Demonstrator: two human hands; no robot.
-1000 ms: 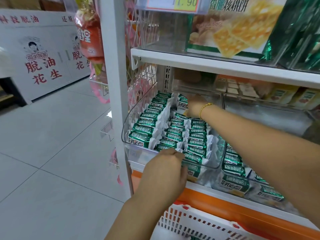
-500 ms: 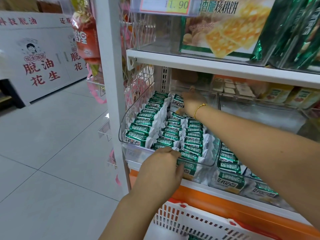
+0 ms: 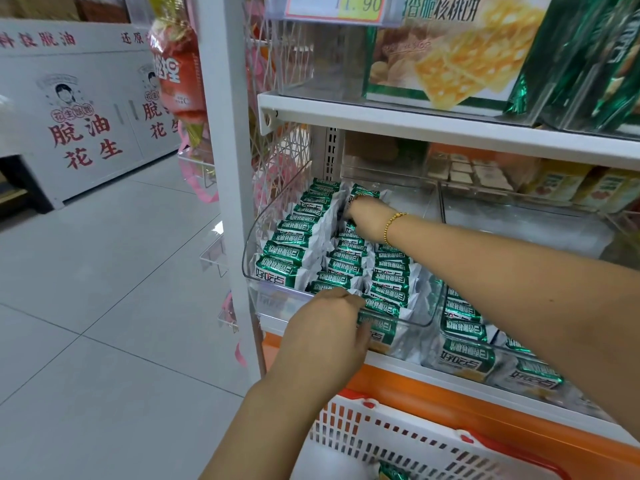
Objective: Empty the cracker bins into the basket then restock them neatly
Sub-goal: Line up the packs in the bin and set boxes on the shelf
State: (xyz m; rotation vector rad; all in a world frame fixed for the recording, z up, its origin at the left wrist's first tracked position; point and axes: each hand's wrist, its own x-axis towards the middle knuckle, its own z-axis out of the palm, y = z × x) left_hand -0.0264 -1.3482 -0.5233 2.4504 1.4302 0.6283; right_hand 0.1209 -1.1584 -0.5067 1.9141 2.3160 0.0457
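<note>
This is a shop, a grocery aisle. A white shelf unit (image 3: 450,124) from twelve to three o'clock carries a yellow price tag (image 3: 341,5) reading 11.90 at twelve, a printed cracker box (image 3: 450,53) at one, and a clear bin (image 3: 263,237) near the centre packed with rows of identical green cracker packets (image 3: 287,252). A white plastic basket (image 3: 381,434) sits at five o'clock, and across the grey tiled floor (image 3: 104,306), at ten, stands a white display cabinet (image 3: 86,133) with red Chinese lettering.

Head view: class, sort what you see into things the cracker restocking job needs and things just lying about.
Job: cracker packets, clear bin, basket, left hand, right hand.
Lying about: price tag, walnut biscuit box, red snack bag, yellow packs.
</note>
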